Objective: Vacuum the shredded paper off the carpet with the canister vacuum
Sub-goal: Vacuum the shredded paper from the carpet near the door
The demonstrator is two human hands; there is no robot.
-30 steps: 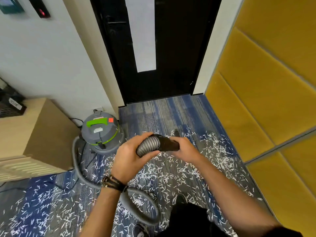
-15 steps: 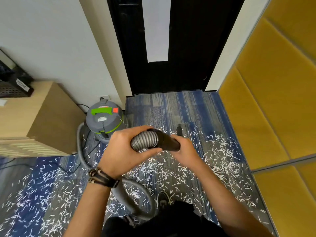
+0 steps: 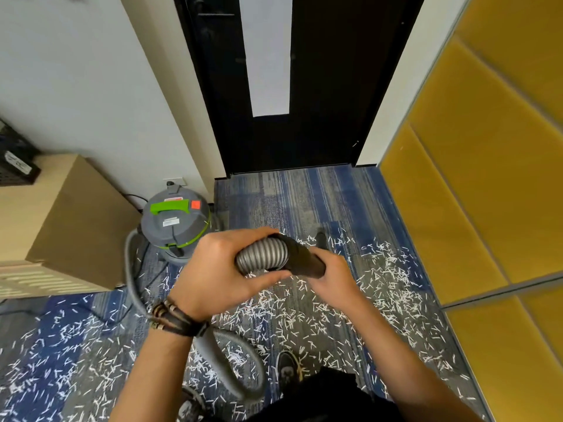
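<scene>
White shredded paper (image 3: 380,287) lies strewn over the blue and grey carpet (image 3: 304,202). A grey canister vacuum (image 3: 175,226) with a green handle stands at the left by the wall. Its ribbed grey hose (image 3: 263,254) loops over the floor and comes up to my hands. My left hand (image 3: 225,275) grips the ribbed end of the hose. My right hand (image 3: 332,280) holds the black wand (image 3: 304,257) joined to it. The wand's black nozzle tip (image 3: 321,239) shows past my hands, low over the carpet among the first shreds.
A closed black door (image 3: 292,86) stands ahead. Yellow padded wall panels (image 3: 472,178) line the right side. A wooden cabinet (image 3: 61,226) sits at the left beside the vacuum, with a cable running along the floor. My shoes (image 3: 288,367) stand on the littered carpet below.
The view has tilted and drifted slightly, so the vacuum and door sit a little more to the right. Both hands keep the same hold on the hose and wand.
</scene>
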